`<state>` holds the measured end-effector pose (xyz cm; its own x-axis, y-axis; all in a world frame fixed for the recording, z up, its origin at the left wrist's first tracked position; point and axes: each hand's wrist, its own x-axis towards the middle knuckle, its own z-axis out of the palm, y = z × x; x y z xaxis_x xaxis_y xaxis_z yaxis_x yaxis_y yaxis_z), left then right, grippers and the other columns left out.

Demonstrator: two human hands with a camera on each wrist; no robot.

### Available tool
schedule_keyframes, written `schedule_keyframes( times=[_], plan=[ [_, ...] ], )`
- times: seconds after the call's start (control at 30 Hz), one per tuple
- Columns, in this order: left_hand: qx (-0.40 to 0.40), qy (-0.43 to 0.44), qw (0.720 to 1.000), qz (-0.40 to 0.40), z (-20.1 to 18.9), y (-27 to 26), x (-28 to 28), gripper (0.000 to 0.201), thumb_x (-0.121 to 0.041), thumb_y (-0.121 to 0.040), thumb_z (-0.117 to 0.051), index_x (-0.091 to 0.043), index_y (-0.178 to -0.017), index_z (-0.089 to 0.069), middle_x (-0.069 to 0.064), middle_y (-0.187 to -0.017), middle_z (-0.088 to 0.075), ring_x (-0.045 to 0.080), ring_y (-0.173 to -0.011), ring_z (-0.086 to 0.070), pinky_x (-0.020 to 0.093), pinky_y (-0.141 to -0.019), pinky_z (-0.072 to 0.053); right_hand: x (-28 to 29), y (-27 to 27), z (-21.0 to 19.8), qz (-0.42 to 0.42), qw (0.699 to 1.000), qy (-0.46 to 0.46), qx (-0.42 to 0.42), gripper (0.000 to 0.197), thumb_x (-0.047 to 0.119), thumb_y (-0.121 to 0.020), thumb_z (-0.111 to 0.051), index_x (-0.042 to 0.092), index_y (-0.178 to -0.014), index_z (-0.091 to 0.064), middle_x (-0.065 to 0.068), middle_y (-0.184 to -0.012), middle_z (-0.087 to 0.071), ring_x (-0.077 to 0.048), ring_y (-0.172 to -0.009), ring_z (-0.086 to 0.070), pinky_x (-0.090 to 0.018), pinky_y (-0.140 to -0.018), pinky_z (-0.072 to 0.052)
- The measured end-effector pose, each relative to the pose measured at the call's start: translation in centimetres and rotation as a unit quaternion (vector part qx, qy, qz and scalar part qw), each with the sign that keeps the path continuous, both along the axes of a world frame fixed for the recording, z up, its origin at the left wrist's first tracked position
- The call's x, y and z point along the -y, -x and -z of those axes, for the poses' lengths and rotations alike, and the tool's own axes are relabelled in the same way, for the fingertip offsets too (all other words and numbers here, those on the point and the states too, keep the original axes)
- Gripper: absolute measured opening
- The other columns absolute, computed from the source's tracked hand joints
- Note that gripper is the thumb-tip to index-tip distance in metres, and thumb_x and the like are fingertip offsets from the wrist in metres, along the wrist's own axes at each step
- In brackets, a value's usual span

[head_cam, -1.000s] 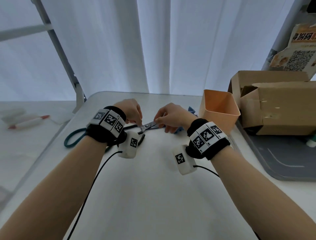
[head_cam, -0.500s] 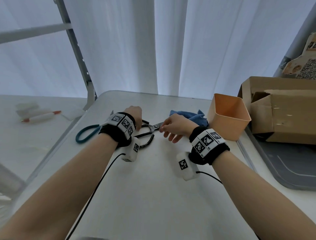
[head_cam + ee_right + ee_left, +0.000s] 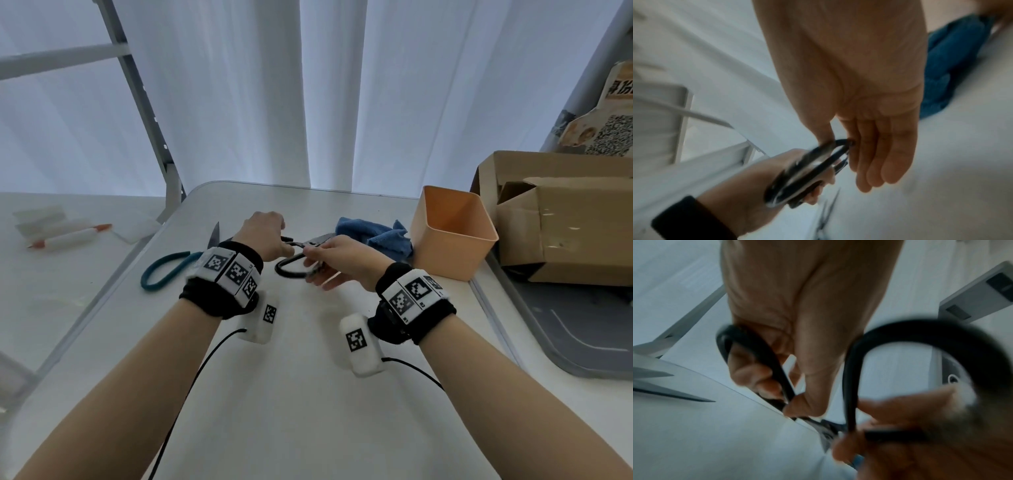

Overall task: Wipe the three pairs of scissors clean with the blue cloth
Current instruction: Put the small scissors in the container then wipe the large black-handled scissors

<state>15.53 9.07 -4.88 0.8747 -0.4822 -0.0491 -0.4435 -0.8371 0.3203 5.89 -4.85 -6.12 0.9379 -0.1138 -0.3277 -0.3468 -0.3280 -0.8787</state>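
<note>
Black-handled scissors [image 3: 318, 239] hang just above the white table [image 3: 308, 394], held between both hands. My left hand [image 3: 279, 240] curls its fingers round one handle loop [image 3: 756, 356]. My right hand [image 3: 310, 257] pinches the other handle near the pivot with thumb and forefinger [image 3: 840, 142], its remaining fingers straight. The blades point away towards the crumpled blue cloth [image 3: 373, 236], which lies on the table behind my right hand, touched by neither hand. Teal-handled scissors [image 3: 164, 270] lie to the left of my left wrist, blades [image 3: 663, 386] partly apart.
An orange square bin [image 3: 452, 233] stands right of the cloth. Beyond it sit a cardboard box [image 3: 565, 222] and a grey tray [image 3: 565, 335]. The table's left edge [image 3: 102, 294] runs close to the teal scissors.
My right hand slid from the blade tip along the black scissors to the handle side. The scissors turned, blades now pointing at the cloth. The head view shifted left.
</note>
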Motion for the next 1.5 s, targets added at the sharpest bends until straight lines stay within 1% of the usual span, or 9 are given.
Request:
schedule_keyframes(
  times=[0.1, 0.27, 0.43, 0.63, 0.8, 0.93, 1.1, 1.27, 1.5],
  plan=[
    [0.029, -0.002, 0.999, -0.025, -0.9, 0.8, -0.2, 0.02, -0.023, -0.091, -0.061, -0.002, -0.091, -0.061, 0.017, -0.102, -0.063, 0.034, -0.104, -0.06, 0.034, -0.078, -0.04, -0.9, -0.2, -0.7, 0.033, 0.987, -0.152, 0.024, 0.022, 0.022, -0.103, -0.056, 0.001, -0.104, -0.064, -0.016, -0.088, -0.072, -0.021, -0.073, -0.071, -0.032, -0.073, -0.063],
    [0.042, 0.025, 0.997, -0.065, -2.6, 0.4, -1.0, 0.041, -0.02, -0.098, -0.053, 0.008, -0.126, -0.043, 0.026, -0.13, -0.05, 0.042, -0.118, -0.053, 0.043, -0.095, -0.043, -2.5, -1.3, -2.2, 0.061, 0.937, -0.34, 0.045, 0.015, 0.009, -0.104, -0.052, -0.001, -0.094, -0.059, -0.018, -0.085, -0.069, -0.03, -0.079, -0.071, -0.045, -0.088, -0.059],
    [0.056, 0.079, 0.992, -0.077, -4.4, -0.6, -1.7, 0.046, -0.02, -0.096, -0.057, 0.005, -0.131, -0.039, 0.023, -0.132, -0.048, 0.04, -0.12, -0.051, 0.042, -0.094, -0.04, -2.5, -1.3, -3.6, 0.117, 0.879, -0.46, 0.037, 0.019, 0.014, -0.104, -0.053, 0.001, -0.092, -0.059, -0.02, -0.076, -0.063, -0.034, -0.066, -0.071, -0.047, -0.071, -0.063],
    [0.045, 0.139, 0.989, -0.023, -5.5, -1.7, -1.6, 0.035, -0.011, -0.094, -0.058, -0.008, -0.128, -0.05, 0.017, -0.121, -0.056, 0.031, -0.112, -0.052, 0.033, -0.083, -0.039, 0.7, -0.5, -4.7, 0.125, 0.908, -0.397, 0.046, 0.018, 0.018, -0.102, -0.055, 0.005, -0.092, -0.06, -0.009, -0.074, -0.059, -0.014, -0.052, -0.055, -0.021, -0.047, -0.049],
    [0.093, 0.232, 0.968, -0.013, -5.5, -1.7, -0.4, 0.04, -0.004, -0.087, -0.066, -0.016, -0.125, -0.059, 0.009, -0.1, -0.059, 0.029, -0.103, -0.058, 0.037, -0.089, -0.045, 2.9, 1.2, -5.2, 0.118, 0.924, -0.36, 0.05, 0.017, 0.022, -0.1, -0.058, 0.006, -0.096, -0.062, -0.004, -0.072, -0.056, -0.011, -0.051, -0.048, -0.017, -0.042, -0.038],
    [0.2, 0.278, 0.935, -0.096, -4.8, -0.8, 1.4, 0.042, -0.017, -0.08, -0.079, -0.01, -0.113, -0.053, 0.01, -0.109, -0.055, 0.03, -0.106, -0.052, 0.036, -0.086, -0.039, 3.4, 1.6, -4.8, 0.157, 0.907, -0.381, 0.088, 0.016, 0.019, -0.1, -0.058, 0.004, -0.098, -0.063, -0.005, -0.071, -0.06, -0.012, -0.049, -0.05, -0.018, -0.041, -0.037],
    [0.034, 0.358, 0.93, -0.072, -4.5, 0.0, 2.8, 0.033, -0.045, -0.083, -0.073, -0.012, -0.079, -0.075, 0.0, -0.075, -0.074, 0.019, -0.079, -0.07, 0.034, -0.079, -0.056, 3.4, 1.6, -4.7, 0.183, 0.895, -0.39, 0.116, 0.016, 0.018, -0.1, -0.059, 0.002, -0.101, -0.064, -0.006, -0.071, -0.066, -0.013, -0.051, -0.054, -0.018, -0.042, -0.042],
    [-0.248, 0.509, 0.824, -0.031, -5.1, 1.2, 4.3, 0.04, -0.039, -0.091, -0.07, -0.004, -0.109, -0.072, 0.011, -0.1, -0.076, 0.019, -0.086, -0.075, 0.022, -0.069, -0.059, 3.6, 1.8, -5.0, 0.195, 0.895, -0.374, 0.142, 0.025, 0.022, -0.099, -0.061, 0.0, -0.109, -0.068, -0.011, -0.083, -0.071, -0.016, -0.058, -0.059, -0.021, -0.049, -0.049],
    [-0.338, 0.631, 0.698, -0.018, -4.9, 0.5, 5.5, 0.011, -0.007, -0.096, -0.062, 0.002, -0.101, -0.066, 0.012, -0.089, -0.07, 0.022, -0.08, -0.072, 0.03, -0.077, -0.06, 4.5, 2.2, -5.9, 0.104, 0.925, -0.346, 0.117, 0.055, 0.051, -0.103, -0.046, 0.004, -0.119, -0.069, -0.022, -0.1, -0.073, -0.029, -0.082, -0.07, -0.039, -0.074, -0.061]
  ],
)
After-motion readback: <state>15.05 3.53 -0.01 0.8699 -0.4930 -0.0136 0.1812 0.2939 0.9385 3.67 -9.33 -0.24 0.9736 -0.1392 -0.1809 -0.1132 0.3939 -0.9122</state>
